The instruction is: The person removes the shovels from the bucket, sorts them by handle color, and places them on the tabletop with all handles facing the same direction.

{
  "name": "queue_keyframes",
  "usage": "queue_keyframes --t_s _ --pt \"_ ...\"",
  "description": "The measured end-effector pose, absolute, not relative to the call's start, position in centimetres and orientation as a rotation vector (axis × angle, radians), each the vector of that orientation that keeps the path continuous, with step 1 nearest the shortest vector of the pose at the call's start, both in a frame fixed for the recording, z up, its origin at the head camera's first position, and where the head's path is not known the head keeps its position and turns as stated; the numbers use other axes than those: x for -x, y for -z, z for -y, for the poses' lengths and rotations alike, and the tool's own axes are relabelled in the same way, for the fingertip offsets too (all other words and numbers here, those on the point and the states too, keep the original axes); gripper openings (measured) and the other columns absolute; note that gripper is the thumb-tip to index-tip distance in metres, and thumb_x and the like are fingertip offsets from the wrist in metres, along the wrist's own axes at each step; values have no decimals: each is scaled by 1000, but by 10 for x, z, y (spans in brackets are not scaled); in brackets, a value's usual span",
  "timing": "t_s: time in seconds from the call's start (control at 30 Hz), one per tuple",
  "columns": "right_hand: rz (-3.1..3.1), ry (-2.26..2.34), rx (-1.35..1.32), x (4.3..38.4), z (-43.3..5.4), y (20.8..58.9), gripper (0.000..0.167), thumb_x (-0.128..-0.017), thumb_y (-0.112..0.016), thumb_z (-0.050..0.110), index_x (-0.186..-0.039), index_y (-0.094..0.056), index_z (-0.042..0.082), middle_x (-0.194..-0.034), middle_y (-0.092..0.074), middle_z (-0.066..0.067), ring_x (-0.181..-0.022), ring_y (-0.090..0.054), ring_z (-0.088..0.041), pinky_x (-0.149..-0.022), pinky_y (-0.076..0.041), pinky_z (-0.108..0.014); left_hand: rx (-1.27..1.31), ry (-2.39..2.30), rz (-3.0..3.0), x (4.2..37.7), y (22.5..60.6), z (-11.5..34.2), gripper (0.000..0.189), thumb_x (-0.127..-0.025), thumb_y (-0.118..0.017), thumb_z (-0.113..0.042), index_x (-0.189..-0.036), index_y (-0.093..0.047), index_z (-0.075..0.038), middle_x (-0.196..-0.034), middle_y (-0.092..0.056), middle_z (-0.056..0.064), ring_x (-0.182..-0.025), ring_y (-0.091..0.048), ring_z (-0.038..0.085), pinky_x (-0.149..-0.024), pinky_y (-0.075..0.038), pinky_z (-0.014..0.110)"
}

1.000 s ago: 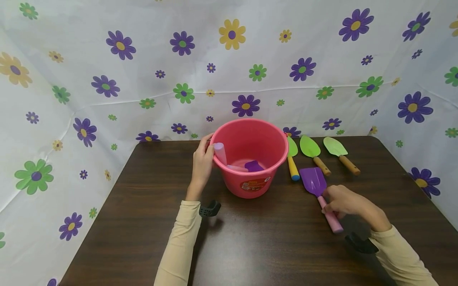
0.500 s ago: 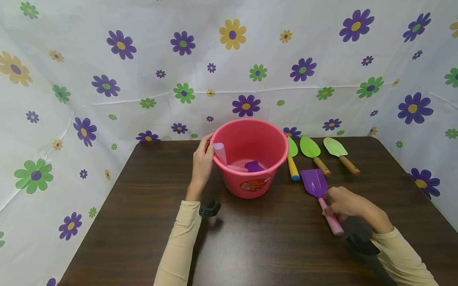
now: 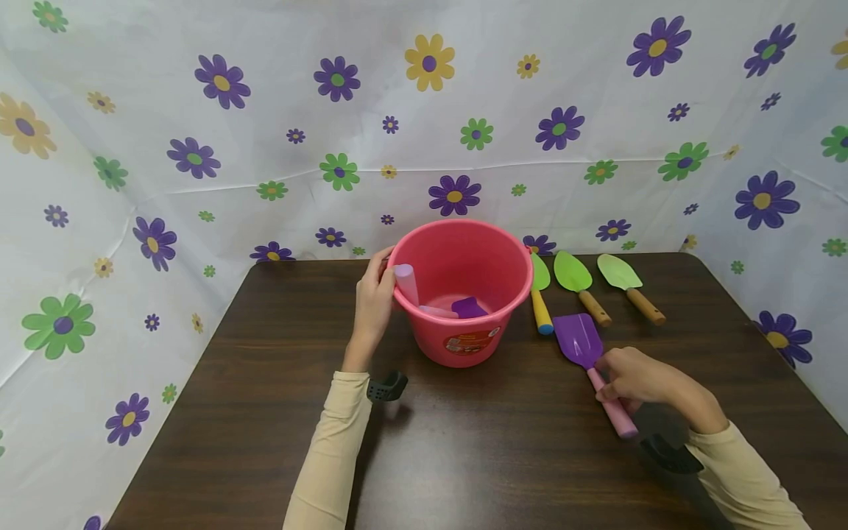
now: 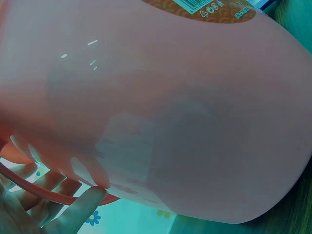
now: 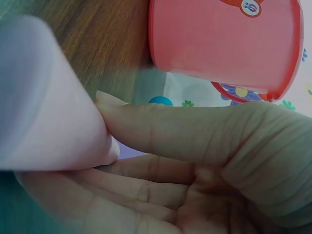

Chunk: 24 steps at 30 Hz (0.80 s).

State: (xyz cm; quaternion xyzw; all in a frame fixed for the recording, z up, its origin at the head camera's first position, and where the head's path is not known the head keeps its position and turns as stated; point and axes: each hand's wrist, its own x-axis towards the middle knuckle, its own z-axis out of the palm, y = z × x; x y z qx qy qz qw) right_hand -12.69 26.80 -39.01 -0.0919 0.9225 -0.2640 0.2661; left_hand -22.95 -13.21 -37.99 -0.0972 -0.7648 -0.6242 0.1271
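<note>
A pink bucket (image 3: 457,346) stands upright in the middle of the table, and my left hand (image 3: 374,302) grips its rim at the left side. In the left wrist view the thumb (image 4: 80,212) lies against the bucket wall, near its red handle (image 4: 53,196). Inside the bucket are a lilac handle (image 3: 406,283) leaning on the wall and a purple blade (image 3: 469,308). To the right, my right hand (image 3: 636,375) pinches the pink handle of a purple toy shovel (image 3: 578,338). The right wrist view shows that handle (image 5: 63,112) between thumb and fingers.
Right of the bucket lie a green trowel with a yellow handle (image 3: 541,309), a green trowel with a wooden handle (image 3: 573,272) and a paler green one (image 3: 619,272). A flowered cloth (image 3: 278,132) hangs behind the dark wooden table (image 3: 265,412).
My right hand and the purple toy shovel have shifted slightly toward me. The left hand and the bucket keep their place.
</note>
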Motion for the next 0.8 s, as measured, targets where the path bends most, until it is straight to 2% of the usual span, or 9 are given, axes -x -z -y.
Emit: queue_keyframes --t_s 0.13,0.27,0.5,0.6,0.7,0.8 --pt "-2509 709 301 126 -267 391 14 -86 -78 6 -91 -66 1 -58 -53 2 -50 -57 -12 -47 -51 -27 278 1814 2225 230 379 132 45 -104 -50 -25 -147 -55 -13 -135 -66 10 -90 -66 28 -71 -59 26" --pt "-2480 748 277 127 -263 390 14 -87 -76 4 -85 -63 3 -66 -57 -2 -54 -62 -14 -50 -56 -30 259 1820 2228 229 380 134 45 -104 -50 -25 -147 -55 -13 -136 -65 9 -92 -67 28 -71 -59 25" --pt "-2452 767 254 128 -261 390 12 -89 -75 4 -90 -64 0 -68 -61 -4 -56 -64 -16 -53 -59 -33 253 1829 2226 228 380 133 45 -104 -50 -25 -147 -55 -14 -136 -65 8 -95 -67 28 -73 -60 26" --pt "-2447 756 224 128 -261 390 12 -92 -73 6 -87 -63 2 -72 -60 -5 -58 -64 -16 -54 -59 -33 261 1833 2230 228 380 133 45 -104 -51 -26 -147 -55 -14 -137 -65 8 -97 -67 28 -75 -61 28" --pt "-2445 759 208 129 -262 388 13 -95 -69 8 -87 -61 2 -74 -60 -6 -60 -65 -17 -55 -59 -33 268 1835 2229 228 380 132 45 -104 -51 -26 -148 -55 -15 -137 -65 8 -97 -68 28 -76 -61 31" --pt "-2432 805 193 130 -264 387 14 -99 -65 9 -93 -62 -3 -77 -60 -7 -64 -67 -19 -56 -61 -34 272 1834 2230 229 380 132 45 -104 -51 -26 -148 -55 -14 -137 -65 8 -98 -68 29 -78 -61 31"
